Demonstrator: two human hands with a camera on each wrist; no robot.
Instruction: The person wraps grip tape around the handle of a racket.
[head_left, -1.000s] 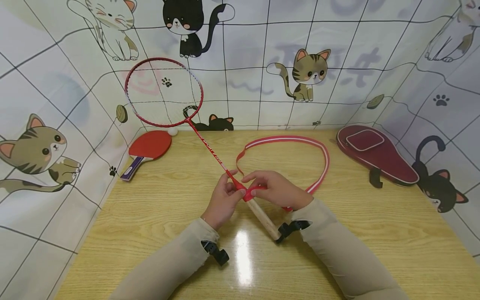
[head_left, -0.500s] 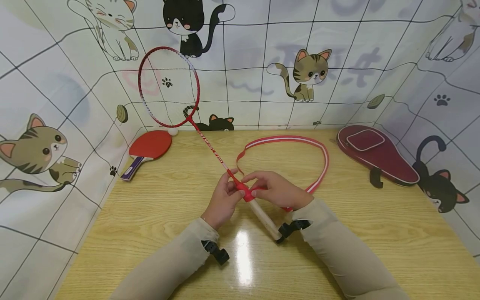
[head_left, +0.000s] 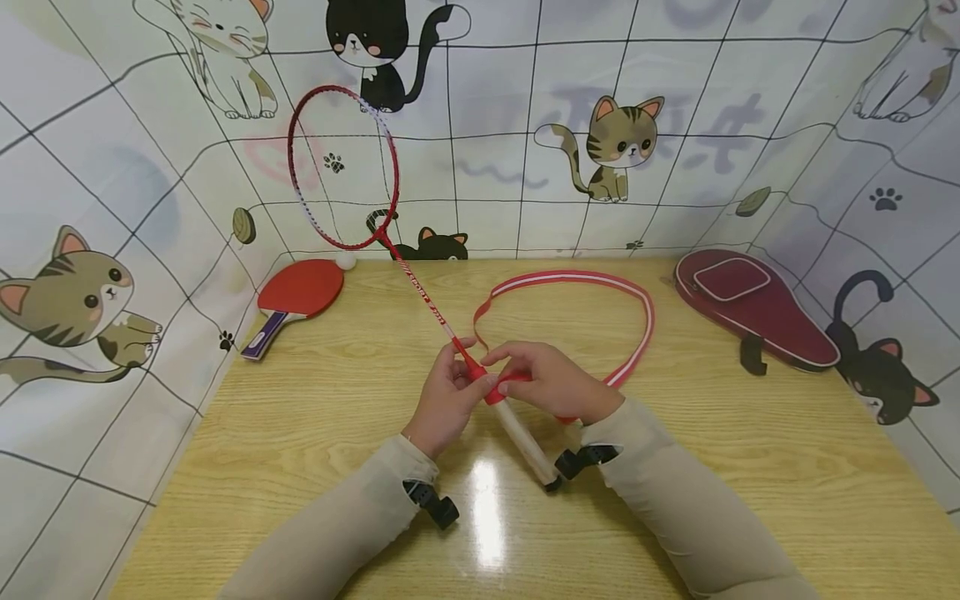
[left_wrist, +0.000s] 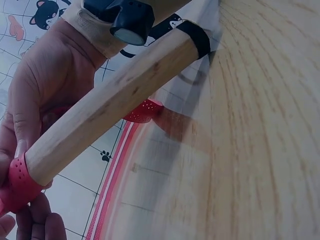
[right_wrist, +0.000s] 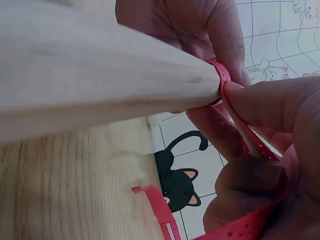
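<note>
A red badminton racket [head_left: 422, 293] slants up and to the left, its strung head in front of the back wall. Where shaft meets handle, my left hand [head_left: 442, 410] grips it between thumb and fingers. My right hand [head_left: 561, 385] pinches a red perforated grip tape [right_wrist: 240, 227], which is wound round the top of the handle. Below that winding the wooden handle [left_wrist: 120, 95] is bare, with a black band [left_wrist: 194, 39] at its butt end. The tape's long remainder, with a pale stripe, curves in a loop over the table behind my right hand.
A red table tennis bat [head_left: 303, 287] lies at the back left, a white ball [head_left: 346, 261] beside its far edge. At the back right rests a dark red bat case [head_left: 750, 308] with a strap. Cat-patterned sheeting [head_left: 495, 167] walls the wooden table [head_left: 300, 467].
The racket has turned about its long axis, so its head looks narrower and reaches higher. The butt end has shifted slightly left and down. Both hands keep nearly the same place and hold.
</note>
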